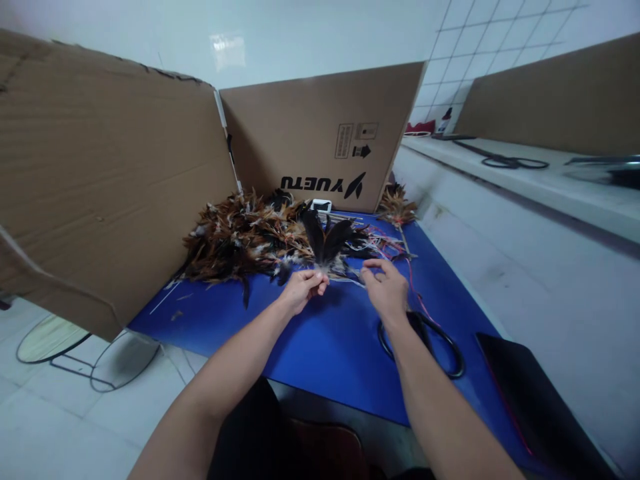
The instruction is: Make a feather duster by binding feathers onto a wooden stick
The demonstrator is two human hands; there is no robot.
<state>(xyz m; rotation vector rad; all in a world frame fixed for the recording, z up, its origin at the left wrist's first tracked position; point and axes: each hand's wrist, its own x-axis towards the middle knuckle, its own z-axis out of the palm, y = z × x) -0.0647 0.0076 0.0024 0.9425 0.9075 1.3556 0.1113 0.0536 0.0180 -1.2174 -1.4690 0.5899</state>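
Observation:
My left hand (303,288) pinches the quill ends of a small bunch of dark feathers (327,241) that fans upward over the blue table top (330,340). My right hand (386,288) hovers just right of it, fingers curled, touching a thin string or strand near the feathers; whether it grips it is unclear. A big pile of brown and black feathers (240,240) lies right behind my left hand. Red threads (395,250) trail beside my right hand.
Large black scissors (430,337) lie under my right wrist. A dark flat slab (530,393) sits at the table's right front. Cardboard walls (100,167), one printed YUETU (325,133), fence the back and left. A small feather bundle (397,205) stands at the back right. Another counter (525,167) holds scissors.

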